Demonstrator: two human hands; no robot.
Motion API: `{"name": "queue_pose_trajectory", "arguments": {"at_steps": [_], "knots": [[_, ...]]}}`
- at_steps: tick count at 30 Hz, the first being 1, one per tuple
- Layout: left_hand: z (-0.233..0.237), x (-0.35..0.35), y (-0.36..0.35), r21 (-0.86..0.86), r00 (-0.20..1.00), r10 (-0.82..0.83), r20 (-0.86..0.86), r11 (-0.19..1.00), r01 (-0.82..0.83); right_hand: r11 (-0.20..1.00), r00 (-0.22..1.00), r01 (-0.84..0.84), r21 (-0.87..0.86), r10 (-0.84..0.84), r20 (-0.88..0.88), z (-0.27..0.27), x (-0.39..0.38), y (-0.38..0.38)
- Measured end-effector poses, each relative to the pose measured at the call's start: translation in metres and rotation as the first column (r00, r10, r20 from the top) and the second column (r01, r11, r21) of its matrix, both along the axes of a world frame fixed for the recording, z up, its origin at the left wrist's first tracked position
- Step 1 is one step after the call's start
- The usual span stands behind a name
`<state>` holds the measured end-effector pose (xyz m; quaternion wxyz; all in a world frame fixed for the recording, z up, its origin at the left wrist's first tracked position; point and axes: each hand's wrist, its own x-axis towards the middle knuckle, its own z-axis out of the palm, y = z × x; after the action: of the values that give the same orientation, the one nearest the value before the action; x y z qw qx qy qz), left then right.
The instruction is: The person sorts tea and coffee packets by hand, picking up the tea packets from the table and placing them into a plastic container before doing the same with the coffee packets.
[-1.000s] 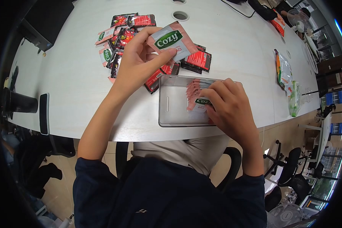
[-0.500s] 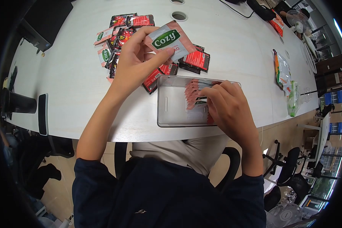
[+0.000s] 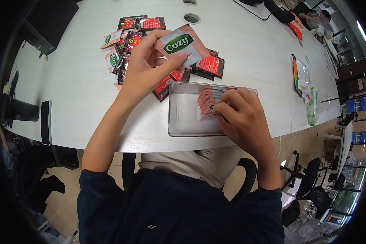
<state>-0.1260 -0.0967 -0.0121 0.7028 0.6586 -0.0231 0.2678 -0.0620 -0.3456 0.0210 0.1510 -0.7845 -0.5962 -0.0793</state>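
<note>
My left hand (image 3: 150, 65) holds up a pink and silver Cozy sachet (image 3: 185, 45), pinched between thumb and fingers above the table. Below it and to the right sits a clear plastic box (image 3: 183, 132), with a row of pink sachets (image 3: 206, 101) standing on edge inside. My right hand (image 3: 242, 114) reaches into the right part of the box, its bent fingers closed on the silver ends of that row. The fingertips partly hide what they grip. Behind and left of the box lie red and black packets (image 3: 162, 87) in a loose pile.
More Cozy sachets (image 3: 112, 59) lie in the pile at the left. A phone (image 3: 46, 122) and a black cup (image 3: 24, 110) are near the left edge of the table (image 3: 85, 114). Snack bags (image 3: 301, 77) lie at the right. A black chair (image 3: 313, 179) stands beyond.
My right hand has shifted slightly within the box, and the green label that showed near its fingertips is now mostly covered. The sachets there stand closer together. My left hand has barely moved.
</note>
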Motion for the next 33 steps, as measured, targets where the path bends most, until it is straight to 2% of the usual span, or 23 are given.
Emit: {"name": "queue_pose_trajectory", "arguments": {"at_steps": [9,22,31,33], "knots": [[-0.001,0.000,0.001,0.004,1.000,-0.003,-0.001,1.000,0.003,0.998,0.995,0.059,-0.031,-0.057,0.079,-0.003,-0.003,0.002],[0.001,-0.001,-0.001,0.044,1.000,-0.012,0.003,0.999,0.011,0.995,0.993,0.086,-0.040,-0.083,0.081,-0.007,-0.003,0.001],[0.006,-0.008,-0.007,0.123,1.000,0.000,-0.017,0.992,0.002,0.992,0.990,0.125,-0.020,-0.123,0.068,0.001,-0.004,-0.006],[0.013,-0.012,-0.010,0.204,0.998,0.008,-0.055,0.979,0.003,0.989,0.989,0.145,0.007,-0.145,0.013,0.003,-0.002,-0.010]]}}
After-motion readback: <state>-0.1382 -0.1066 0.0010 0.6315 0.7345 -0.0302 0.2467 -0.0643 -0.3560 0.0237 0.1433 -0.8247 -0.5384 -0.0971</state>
